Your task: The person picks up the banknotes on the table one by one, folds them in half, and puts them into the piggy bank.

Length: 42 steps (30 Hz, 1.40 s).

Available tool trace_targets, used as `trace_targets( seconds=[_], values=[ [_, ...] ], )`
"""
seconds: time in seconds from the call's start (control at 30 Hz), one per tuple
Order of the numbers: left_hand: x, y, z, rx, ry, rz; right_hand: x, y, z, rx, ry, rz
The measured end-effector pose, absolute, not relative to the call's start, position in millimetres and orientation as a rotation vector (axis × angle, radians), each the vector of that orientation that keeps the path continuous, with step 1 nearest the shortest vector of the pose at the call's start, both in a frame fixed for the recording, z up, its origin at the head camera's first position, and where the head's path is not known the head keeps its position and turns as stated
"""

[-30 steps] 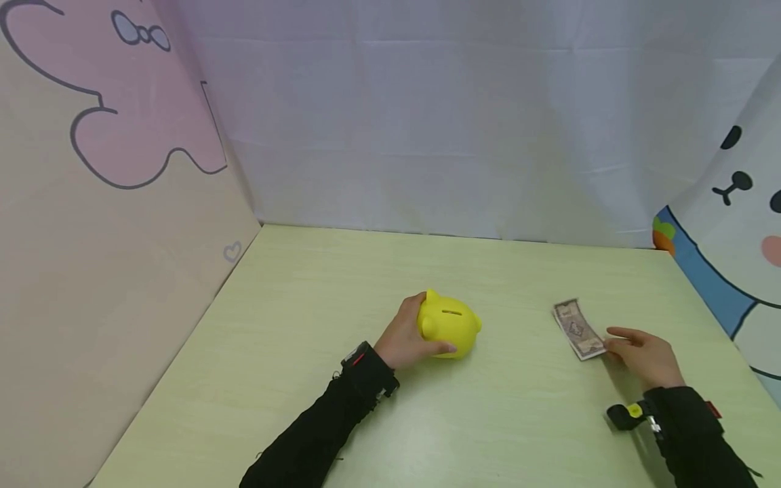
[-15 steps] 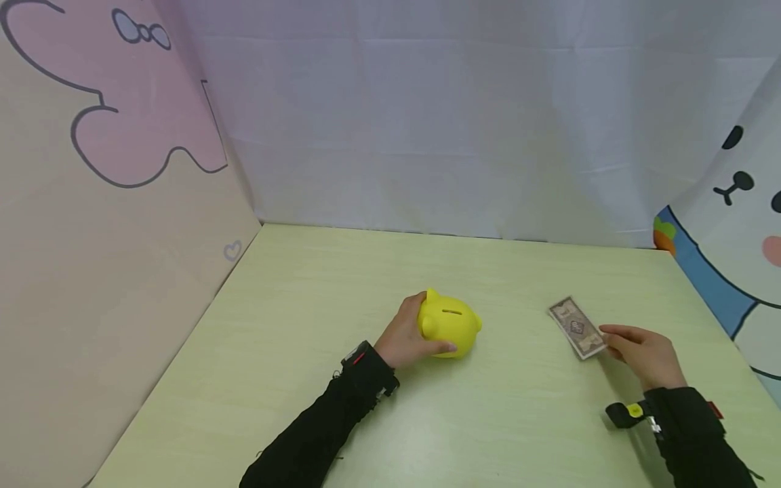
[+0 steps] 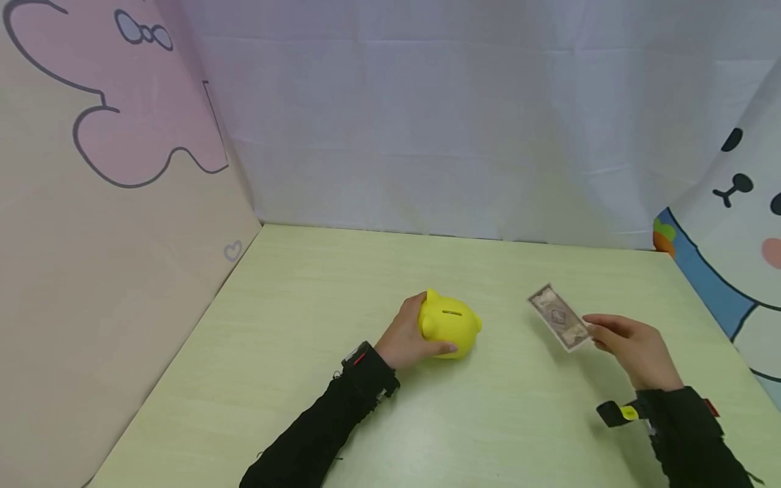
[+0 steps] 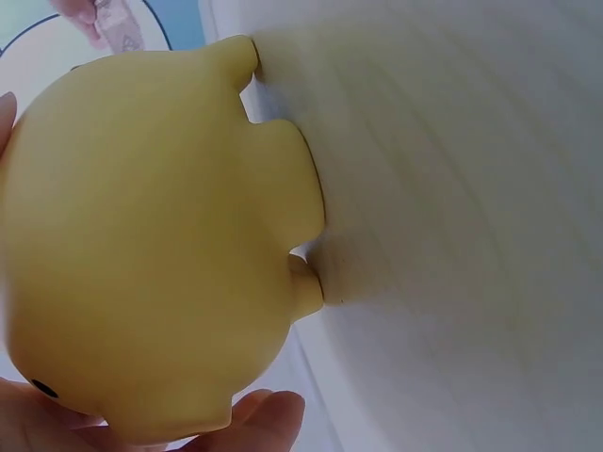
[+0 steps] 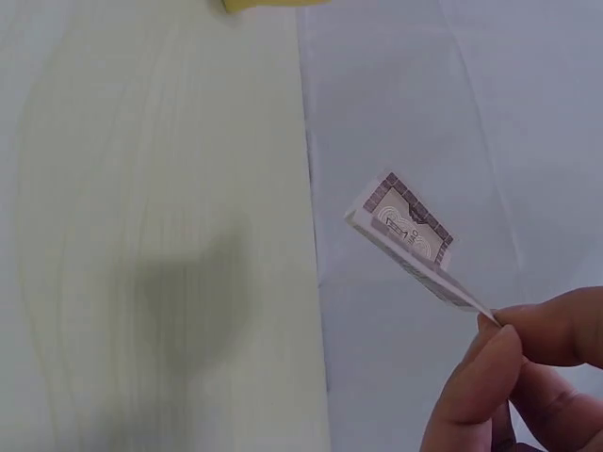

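Observation:
A yellow piggy bank (image 3: 451, 332) stands on the table, its coin slot facing up. My left hand (image 3: 405, 341) grips its left side, thumb across the front. In the left wrist view the piggy bank (image 4: 151, 207) fills much of the picture, its feet against the tabletop and fingers around it. To the right, my right hand (image 3: 637, 349) pinches a banknote (image 3: 558, 317) by its near corner, raised off the table and apart from the piggy bank. The right wrist view shows the banknote (image 5: 405, 231) folded, held between thumb and fingertips.
The pale table (image 3: 274, 339) meets a white cloth (image 3: 427, 135) at its back edge. A beige and pink panel (image 3: 152, 237) rises on the left, and a cartoon-printed panel (image 3: 720, 271) borders the right side.
My right hand has lifted the banknote from the tabletop and shifted it slightly left, toward the piggy bank. My left hand and the piggy bank stay in place.

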<state>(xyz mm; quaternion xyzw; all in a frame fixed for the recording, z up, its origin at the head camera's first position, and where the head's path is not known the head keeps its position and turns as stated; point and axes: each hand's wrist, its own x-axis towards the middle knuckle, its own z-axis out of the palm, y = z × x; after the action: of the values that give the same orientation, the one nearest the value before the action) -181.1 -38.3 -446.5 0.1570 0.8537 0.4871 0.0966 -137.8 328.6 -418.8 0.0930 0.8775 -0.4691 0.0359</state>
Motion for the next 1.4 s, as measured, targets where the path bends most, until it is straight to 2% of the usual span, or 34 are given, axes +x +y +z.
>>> trace_targets(
  seconds=[0.5,0.87,1.17,1.4],
  values=[
    [-178.3,-44.6,-431.4,0.444,2.517,1.473,-128.4,289.8,-391.4,-0.088,2.776,-1.469],
    [-171.3,-50.5,-411.1,0.652,2.529,1.649,-134.2,256.6,-376.6,-0.221,2.660,-1.548],
    [-168.9,-51.3,-407.0,0.741,2.476,1.777,-135.8,233.4,-375.7,-0.421,2.608,-1.565],
    [-169.4,-53.6,-405.1,0.697,2.489,1.827,-138.6,218.7,-379.0,-0.550,2.521,-1.599]
  ],
)
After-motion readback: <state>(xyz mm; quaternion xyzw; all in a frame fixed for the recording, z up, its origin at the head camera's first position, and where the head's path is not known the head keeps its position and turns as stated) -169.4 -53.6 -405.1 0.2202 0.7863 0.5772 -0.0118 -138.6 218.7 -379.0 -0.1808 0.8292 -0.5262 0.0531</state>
